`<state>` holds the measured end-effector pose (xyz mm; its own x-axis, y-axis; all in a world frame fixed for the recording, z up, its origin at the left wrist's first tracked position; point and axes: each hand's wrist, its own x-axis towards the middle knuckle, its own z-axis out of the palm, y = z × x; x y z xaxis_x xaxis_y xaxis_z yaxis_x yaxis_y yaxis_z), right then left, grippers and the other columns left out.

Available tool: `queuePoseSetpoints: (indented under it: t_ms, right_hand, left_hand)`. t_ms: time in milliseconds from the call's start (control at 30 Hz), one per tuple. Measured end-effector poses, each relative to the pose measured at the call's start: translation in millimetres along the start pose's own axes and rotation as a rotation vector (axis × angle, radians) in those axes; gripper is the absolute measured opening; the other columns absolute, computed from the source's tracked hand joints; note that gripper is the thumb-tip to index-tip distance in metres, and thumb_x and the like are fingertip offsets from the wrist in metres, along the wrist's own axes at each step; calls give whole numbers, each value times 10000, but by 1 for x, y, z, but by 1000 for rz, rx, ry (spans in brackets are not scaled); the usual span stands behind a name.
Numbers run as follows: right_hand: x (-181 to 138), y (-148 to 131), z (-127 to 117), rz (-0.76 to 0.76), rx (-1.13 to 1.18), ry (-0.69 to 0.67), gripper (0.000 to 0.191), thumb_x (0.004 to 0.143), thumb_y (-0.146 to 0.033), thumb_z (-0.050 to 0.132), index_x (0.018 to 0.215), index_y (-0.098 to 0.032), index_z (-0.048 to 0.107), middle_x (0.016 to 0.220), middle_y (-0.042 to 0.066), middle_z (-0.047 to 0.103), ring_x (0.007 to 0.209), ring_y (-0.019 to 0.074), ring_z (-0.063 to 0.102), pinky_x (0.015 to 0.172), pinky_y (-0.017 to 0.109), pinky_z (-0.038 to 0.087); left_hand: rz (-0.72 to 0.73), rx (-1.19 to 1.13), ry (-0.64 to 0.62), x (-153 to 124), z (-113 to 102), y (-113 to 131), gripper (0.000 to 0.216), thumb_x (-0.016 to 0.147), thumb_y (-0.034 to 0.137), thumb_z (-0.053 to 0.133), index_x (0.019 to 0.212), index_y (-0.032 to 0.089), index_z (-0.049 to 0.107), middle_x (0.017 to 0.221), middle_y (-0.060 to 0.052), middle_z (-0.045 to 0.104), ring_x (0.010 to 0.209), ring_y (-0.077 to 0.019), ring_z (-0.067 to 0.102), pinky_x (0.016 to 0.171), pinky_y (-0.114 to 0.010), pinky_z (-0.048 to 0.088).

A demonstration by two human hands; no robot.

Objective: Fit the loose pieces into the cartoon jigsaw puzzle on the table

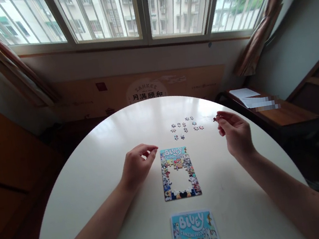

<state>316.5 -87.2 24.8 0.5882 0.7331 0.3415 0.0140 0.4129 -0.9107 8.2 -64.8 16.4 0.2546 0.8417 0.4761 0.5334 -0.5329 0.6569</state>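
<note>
A partly built jigsaw puzzle (179, 173) lies flat on the round white table (102, 177), with a white gap in its middle. My left hand (138, 165) hovers just left of the puzzle's top edge, fingers curled loosely with nothing visible in them. My right hand (234, 132) is raised to the right of the puzzle and pinches a small puzzle piece (215, 118) between thumb and fingertips. Several loose pieces (185, 126) lie scattered beyond the puzzle, left of my right hand.
A printed reference card or box (195, 235) with the same picture lies at the table's near edge. A dark wooden side table with papers (250, 99) stands to the right. Windows and curtains fill the far wall.
</note>
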Motion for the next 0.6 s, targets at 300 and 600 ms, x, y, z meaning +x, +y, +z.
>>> queuePoseSetpoints:
  t_ms: [300,600]
  right_hand:
    - [-2,4,-2,-116,-106,-37,283,766,-363,813,982,-184,770,848,50,708,595,99,562,445,213,414]
    - [-1,17,-8,-304,-321,-116,209,834,-329,726,1004,-208,737,872,55,725,741,168,673,525,259,525]
  left_hand:
    - [36,-5,-9,0,1,-2,153,891,261,641,872,210,784,813,-25,757,647,-139,632,590,-262,499]
    - [49,-26,35,-2,9,2,143,862,244,668,894,192,798,814,-49,766,672,-141,623,641,-273,519]
